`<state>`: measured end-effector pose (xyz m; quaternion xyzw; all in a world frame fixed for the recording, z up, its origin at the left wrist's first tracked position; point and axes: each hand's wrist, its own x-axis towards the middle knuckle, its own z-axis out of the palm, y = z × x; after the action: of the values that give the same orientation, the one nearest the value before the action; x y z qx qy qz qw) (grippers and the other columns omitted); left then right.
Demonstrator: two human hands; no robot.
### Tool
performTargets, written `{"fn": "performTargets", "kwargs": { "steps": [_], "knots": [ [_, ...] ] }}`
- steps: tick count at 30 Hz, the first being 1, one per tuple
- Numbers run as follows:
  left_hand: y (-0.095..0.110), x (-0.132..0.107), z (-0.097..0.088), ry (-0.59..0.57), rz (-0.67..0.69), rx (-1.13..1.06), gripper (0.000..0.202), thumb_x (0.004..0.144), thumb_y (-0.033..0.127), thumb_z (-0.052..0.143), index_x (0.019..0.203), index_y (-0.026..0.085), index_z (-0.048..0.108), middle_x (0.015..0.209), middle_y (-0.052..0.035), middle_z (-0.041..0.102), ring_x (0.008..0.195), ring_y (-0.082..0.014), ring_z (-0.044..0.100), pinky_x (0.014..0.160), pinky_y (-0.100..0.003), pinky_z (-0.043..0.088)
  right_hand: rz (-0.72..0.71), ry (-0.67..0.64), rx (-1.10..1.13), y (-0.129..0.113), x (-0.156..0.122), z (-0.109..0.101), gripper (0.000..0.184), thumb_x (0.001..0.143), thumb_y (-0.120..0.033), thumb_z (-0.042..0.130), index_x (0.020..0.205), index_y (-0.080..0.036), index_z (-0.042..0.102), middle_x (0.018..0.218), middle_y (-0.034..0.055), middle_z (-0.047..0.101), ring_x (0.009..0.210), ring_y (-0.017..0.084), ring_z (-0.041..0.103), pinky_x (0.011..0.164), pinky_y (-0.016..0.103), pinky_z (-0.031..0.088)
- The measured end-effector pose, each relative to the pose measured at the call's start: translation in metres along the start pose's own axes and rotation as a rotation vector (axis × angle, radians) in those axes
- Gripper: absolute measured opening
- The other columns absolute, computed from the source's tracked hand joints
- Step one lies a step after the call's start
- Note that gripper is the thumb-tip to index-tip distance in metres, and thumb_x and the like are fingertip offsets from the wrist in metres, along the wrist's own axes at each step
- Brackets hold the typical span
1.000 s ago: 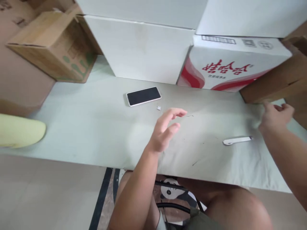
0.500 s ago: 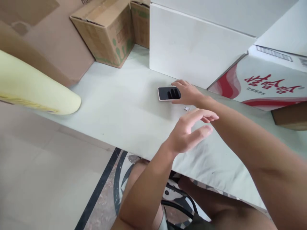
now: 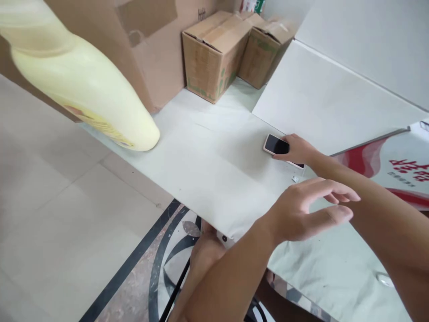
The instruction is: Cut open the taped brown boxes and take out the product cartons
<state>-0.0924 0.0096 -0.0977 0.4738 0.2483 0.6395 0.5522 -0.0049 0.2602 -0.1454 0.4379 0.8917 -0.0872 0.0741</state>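
Since a second ago the right hand (image 3: 295, 150) has crossed from the table's right edge to the phone (image 3: 275, 145), and the view has swung left. From the head camera, a pale table (image 3: 208, 156) stands over a tiled floor (image 3: 50, 214), with brown cardboard boxes (image 3: 214, 53) and a white box (image 3: 321, 98) at the back and a yellow bottle (image 3: 83, 85) lying at the left. Right fingers lie curled on the phone, which rests flat before the white box. The left hand (image 3: 304, 212) hovers over the table, fingers spread, holding nothing. A red-and-white box (image 3: 395, 170) bears red writing too small to read.
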Motion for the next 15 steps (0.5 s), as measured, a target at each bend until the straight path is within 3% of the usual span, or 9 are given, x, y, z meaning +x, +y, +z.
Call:
{"fn": "performTargets", "kwargs": {
  "steps": [5, 15],
  "knots": [
    [0.007, -0.006, -0.01, 0.02, -0.023, -0.084, 0.03, 0.087, 0.049, 0.062, 0.095, 0.02, 0.067, 0.112, -0.0121, 0.072, 0.108, -0.0281, 0.066, 0.11, -0.051, 0.054, 0.054, -0.009, -0.023, 0.004, -0.001, -0.003, 0.071, 0.061, -0.072, 0.076, 0.107, -0.019, 0.067, 0.118, 0.0188, 0.067, 0.114, 0.039, 0.064, 0.095, 0.053, 0.056],
    [0.017, -0.018, -0.027, 0.064, 0.004, -0.207, 0.031, 0.085, 0.051, 0.064, 0.093, 0.021, 0.068, 0.112, -0.0119, 0.073, 0.106, -0.0292, 0.068, 0.1, -0.049, 0.06, 0.08, 0.006, 0.002, -0.009, -0.013, -0.007, 0.069, 0.066, -0.071, 0.071, 0.115, -0.022, 0.067, 0.121, 0.014, 0.068, 0.113, 0.036, 0.066, 0.098, 0.051, 0.055]
  ]
}}
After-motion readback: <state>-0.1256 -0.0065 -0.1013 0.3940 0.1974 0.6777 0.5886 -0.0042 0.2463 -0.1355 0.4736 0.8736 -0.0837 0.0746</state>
